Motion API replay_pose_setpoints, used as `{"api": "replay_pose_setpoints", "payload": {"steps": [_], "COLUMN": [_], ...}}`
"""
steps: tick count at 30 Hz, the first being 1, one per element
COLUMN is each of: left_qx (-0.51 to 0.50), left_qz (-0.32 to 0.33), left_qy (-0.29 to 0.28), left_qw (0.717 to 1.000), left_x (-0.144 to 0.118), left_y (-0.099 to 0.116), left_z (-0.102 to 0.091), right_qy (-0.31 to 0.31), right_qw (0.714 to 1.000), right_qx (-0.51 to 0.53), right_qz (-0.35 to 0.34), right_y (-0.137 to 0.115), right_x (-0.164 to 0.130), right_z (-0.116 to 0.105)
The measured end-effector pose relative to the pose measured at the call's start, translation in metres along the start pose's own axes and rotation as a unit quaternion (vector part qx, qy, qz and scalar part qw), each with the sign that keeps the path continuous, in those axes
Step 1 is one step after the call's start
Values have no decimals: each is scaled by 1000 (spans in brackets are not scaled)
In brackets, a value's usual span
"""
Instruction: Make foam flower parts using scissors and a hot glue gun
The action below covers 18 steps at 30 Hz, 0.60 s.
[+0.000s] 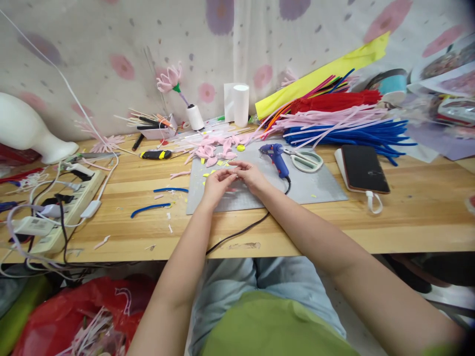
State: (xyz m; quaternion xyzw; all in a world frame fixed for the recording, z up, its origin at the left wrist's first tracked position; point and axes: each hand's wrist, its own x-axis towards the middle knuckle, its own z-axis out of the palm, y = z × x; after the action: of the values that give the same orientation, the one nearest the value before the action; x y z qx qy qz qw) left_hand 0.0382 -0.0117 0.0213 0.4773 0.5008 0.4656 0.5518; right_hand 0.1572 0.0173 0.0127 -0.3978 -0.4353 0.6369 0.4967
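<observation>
Your green shirt (267, 326) and pale jeans (237, 282) fill the near edge, both forearms reaching out over the wooden table (389, 217). Your left hand (217, 185) and right hand (250, 175) meet over the grey mat (319, 190), fingertips pinched together on something small and pinkish; it is too small to tell what. Just beyond your hands lie pink petals (213, 151). Right of your right hand rests the blue glue gun (276, 157), with scissors (306, 159) beside it. Farther right sits a phone (363, 168). On the left lie two blue pipe cleaners (150, 208), and a power strip (61, 210) sits at the far left.
</observation>
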Motion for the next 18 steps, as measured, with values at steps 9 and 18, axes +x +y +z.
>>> {"api": "replay_pose_setpoints", "payload": {"steps": [9, 18], "left_qx": [-25, -16], "left_qz": [-56, -42], "left_qy": [41, 45], "left_qw": [997, 998], "left_x": [0, 1], "left_y": [-1, -5], "left_z": [-15, -11], "right_qy": [57, -175], "right_qw": [993, 838], "right_qx": [-71, -508], "right_qz": [-68, 99], "right_y": [-9, -107], "right_x": [2, -29], "right_z": [-4, -120]}}
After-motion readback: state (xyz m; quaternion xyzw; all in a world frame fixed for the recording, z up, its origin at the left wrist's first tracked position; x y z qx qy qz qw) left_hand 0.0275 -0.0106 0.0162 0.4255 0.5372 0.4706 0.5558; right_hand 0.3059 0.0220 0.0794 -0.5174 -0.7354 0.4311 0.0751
